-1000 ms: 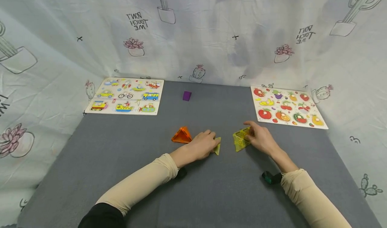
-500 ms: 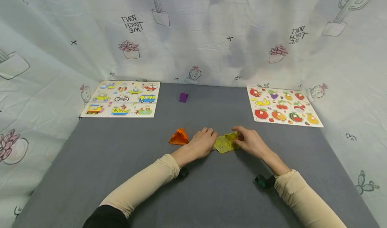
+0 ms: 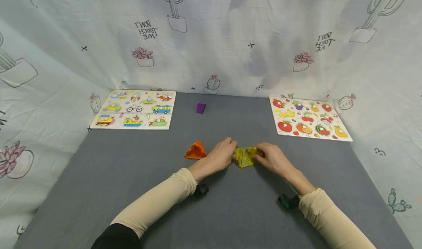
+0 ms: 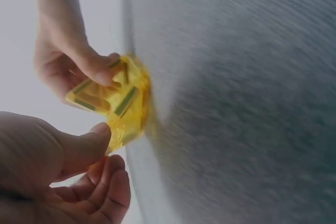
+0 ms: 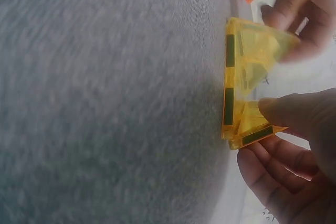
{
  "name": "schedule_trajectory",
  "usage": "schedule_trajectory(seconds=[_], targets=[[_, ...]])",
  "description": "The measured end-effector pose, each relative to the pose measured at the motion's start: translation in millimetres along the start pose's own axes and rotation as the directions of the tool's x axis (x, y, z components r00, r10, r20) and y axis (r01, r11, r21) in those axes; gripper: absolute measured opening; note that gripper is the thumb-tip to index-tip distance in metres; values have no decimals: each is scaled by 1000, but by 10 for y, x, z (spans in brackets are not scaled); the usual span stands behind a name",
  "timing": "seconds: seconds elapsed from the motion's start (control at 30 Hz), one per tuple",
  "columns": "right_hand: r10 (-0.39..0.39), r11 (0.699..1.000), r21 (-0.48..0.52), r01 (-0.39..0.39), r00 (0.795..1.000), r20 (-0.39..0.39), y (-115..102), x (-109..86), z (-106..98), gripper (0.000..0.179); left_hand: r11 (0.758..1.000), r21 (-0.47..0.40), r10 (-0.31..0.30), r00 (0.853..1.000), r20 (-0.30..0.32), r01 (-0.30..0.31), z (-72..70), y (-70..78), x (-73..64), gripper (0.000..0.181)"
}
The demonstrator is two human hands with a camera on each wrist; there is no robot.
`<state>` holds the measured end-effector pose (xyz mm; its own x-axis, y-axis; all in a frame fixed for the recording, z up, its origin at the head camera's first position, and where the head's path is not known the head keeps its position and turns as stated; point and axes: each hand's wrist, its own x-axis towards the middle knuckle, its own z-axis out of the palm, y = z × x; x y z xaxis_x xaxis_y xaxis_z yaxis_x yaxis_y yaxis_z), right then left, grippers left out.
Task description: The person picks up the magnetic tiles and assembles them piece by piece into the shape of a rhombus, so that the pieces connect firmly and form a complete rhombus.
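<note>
In the head view, see-through yellow magnetic tiles [image 3: 244,158], triangular in shape, stand joined together low over the grey table between my hands. My left hand [image 3: 221,156] pinches their left end; in the left wrist view its thumb [image 4: 89,148] presses on one tile. On the other side my right hand [image 3: 276,160] grips a triangular tile [image 5: 254,121] between thumb and fingers. Dark magnet strips show along the tile edges in both wrist views. Just left of my left hand sits an orange magnetic-tile pyramid [image 3: 196,151], partly covered by that hand.
A purple block [image 3: 201,108] lies near the back edge of the grey table [image 3: 217,212]. A vehicle puzzle board [image 3: 133,109] is at back left, a fruit puzzle board [image 3: 310,118] at back right. A printed cloth [image 3: 211,40] hangs behind.
My right hand has moved left with its yellow tiles, bringing them against the tile in my left hand. The gap between the yellow pieces has closed. The orange pyramid stays put.
</note>
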<state>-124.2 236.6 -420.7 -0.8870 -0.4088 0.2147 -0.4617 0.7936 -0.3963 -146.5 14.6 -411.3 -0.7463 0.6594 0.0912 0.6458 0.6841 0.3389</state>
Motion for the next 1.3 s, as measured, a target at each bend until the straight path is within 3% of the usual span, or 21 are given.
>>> schedule_trajectory(seconds=[0.1,0.27,0.33,0.43,0.53,0.6,0.67,0.73,0.8,0.93,1.1,1.3], targets=[[-21,1000,-4,21,1000,-16,-47,4,33,24,999,-53,14,1000,-14,-15,-28,48,42,17],[-38,999,-1,38,999,7,-144,16,62,32,999,-44,23,1000,16,-23,-41,109,49,20],[-39,999,-2,39,999,23,-166,14,39,37,999,-19,33,999,-1,-33,-66,100,21,22],[-57,998,14,56,998,40,-174,17,-41,43,997,50,55,995,-87,-51,-185,21,-70,22],[-96,995,44,93,993,71,-171,51,-133,45,987,153,85,966,-246,-48,-375,-157,-222,16],[-121,992,57,116,988,96,-176,91,-169,44,981,192,72,946,-317,-10,-505,-313,-351,15],[-135,989,73,126,984,119,-184,125,-182,41,982,184,22,940,-341,44,-596,-467,-469,18],[-138,988,90,128,982,127,-187,146,-175,37,988,123,-54,956,-289,93,-647,-591,-559,24],[-131,987,105,118,983,125,-187,146,-166,32,991,52,-109,974,-199,122,-662,-679,-619,28],[-127,984,139,114,988,90,-162,129,-135,25,990,-79,-121,991,-58,116,-642,-777,-668,26],[-92,983,165,85,995,38,-151,127,-89,21,984,-133,-124,992,-27,120,-644,-809,-685,22],[41,982,184,-38,999,-12,-213,136,0,19,971,-172,-168,986,-11,163,-629,-742,-685,11]])
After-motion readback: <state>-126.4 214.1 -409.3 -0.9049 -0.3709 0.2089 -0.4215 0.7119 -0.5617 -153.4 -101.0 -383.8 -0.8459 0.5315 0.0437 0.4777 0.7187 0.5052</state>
